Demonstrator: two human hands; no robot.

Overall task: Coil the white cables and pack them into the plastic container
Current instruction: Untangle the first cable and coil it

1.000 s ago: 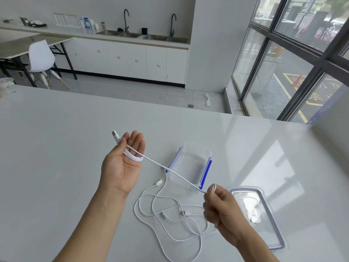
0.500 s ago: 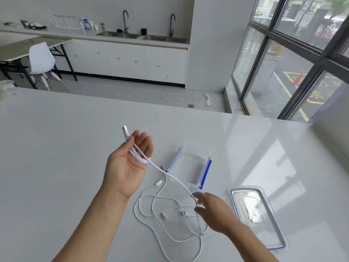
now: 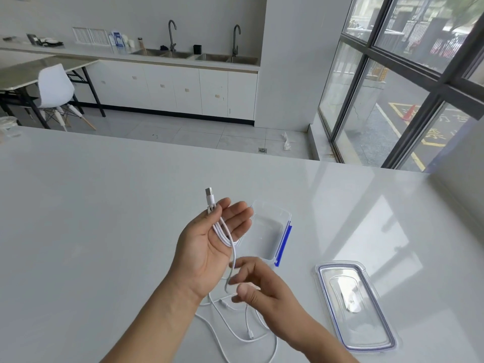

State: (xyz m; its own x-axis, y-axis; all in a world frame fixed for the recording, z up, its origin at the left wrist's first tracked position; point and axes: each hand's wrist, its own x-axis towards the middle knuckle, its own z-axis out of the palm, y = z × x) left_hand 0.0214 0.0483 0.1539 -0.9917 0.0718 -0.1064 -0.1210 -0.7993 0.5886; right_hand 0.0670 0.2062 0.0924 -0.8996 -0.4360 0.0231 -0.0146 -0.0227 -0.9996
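My left hand (image 3: pixel 207 247) is held palm up above the table with a few loops of a white cable (image 3: pixel 222 233) wound over its fingers. The cable's USB plug sticks up past my fingertips. One slack strand drops from the loops past the fingertips of my right hand (image 3: pixel 259 286), whose fingers are spread and not clamped on it. The rest of the white cables (image 3: pixel 235 334) lie tangled on the table under both hands. The clear plastic container (image 3: pixel 284 233) with blue clips stands open just right of my left hand.
The container's clear lid (image 3: pixel 353 305) lies flat on the white table (image 3: pixel 91 218), to the right of my right hand. A clear cup-like object (image 3: pixel 7 128) sits at the table's far left edge. Beyond the table are floor, a sink counter and tall windows.
My left hand moved right and turned more upright with the loops. My right hand dropped to the cables on the table, then rose to the hanging strand below my left hand.
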